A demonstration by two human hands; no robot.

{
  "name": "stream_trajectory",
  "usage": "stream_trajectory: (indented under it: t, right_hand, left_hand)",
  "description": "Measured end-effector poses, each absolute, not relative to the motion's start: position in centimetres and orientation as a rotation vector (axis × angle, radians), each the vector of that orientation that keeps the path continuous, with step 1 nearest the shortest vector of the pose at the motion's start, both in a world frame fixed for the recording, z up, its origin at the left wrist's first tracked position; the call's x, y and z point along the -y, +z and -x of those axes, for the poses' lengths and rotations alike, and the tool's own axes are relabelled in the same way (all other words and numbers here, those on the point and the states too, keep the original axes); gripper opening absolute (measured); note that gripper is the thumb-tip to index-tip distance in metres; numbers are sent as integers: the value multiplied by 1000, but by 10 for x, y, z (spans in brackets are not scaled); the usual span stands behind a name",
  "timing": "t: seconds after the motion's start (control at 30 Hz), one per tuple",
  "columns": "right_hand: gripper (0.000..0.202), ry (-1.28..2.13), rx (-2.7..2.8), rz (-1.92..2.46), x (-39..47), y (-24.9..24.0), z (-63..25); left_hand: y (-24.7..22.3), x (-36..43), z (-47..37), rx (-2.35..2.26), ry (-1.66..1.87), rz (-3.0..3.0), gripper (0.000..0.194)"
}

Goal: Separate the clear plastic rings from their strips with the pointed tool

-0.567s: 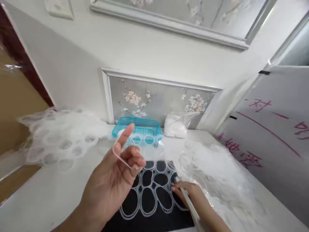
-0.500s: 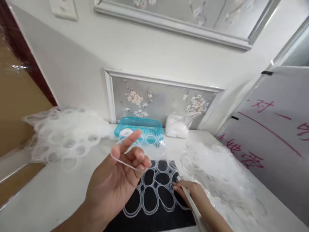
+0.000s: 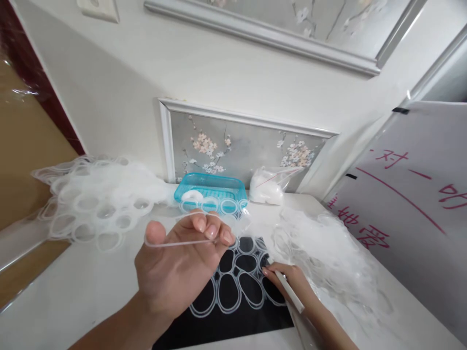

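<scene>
My left hand (image 3: 178,277) is raised above the table, palm up, with its fingers curled. A thin, clear-white loop (image 3: 186,243) is stretched between its thumb and fingers. Below lies a black sheet (image 3: 226,328), on which translucent oval rings (image 3: 229,310) sit joined in rows. Low at the right side of that sheet, my right hand (image 3: 294,282) grips a slim white stick-like tool (image 3: 292,294). Its tip, near the upper right rings, is too small to make out. My left hand covers the left part of the sheet.
A blue plastic basket (image 3: 219,183) holds a white round item (image 3: 192,196). Beside it stands a clear bag of white material (image 3: 268,187). Piles of translucent ring sheets lie left (image 3: 98,206) and right (image 3: 328,248). A whiteboard (image 3: 412,194) with red writing stands at right.
My left hand has tilted and lowered its index finger, and the loop now runs nearly level between thumb and fingers. My right hand stays by the sheet's right side, its tool slightly shifted.
</scene>
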State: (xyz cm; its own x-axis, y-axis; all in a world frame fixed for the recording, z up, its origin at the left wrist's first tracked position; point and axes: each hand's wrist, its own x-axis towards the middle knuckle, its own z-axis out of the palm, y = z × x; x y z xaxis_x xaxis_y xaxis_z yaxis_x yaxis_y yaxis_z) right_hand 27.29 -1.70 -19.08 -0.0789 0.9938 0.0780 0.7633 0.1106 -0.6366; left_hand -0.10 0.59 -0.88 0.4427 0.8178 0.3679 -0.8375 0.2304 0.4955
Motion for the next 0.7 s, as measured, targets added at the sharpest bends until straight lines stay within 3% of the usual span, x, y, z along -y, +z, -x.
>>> stream_trajectory:
  t: [0.7]
  right_hand:
    - [44, 621, 1878, 1760, 19, -188, -278]
  left_hand:
    - [-1, 9, -4, -4, 1094, -409, 37]
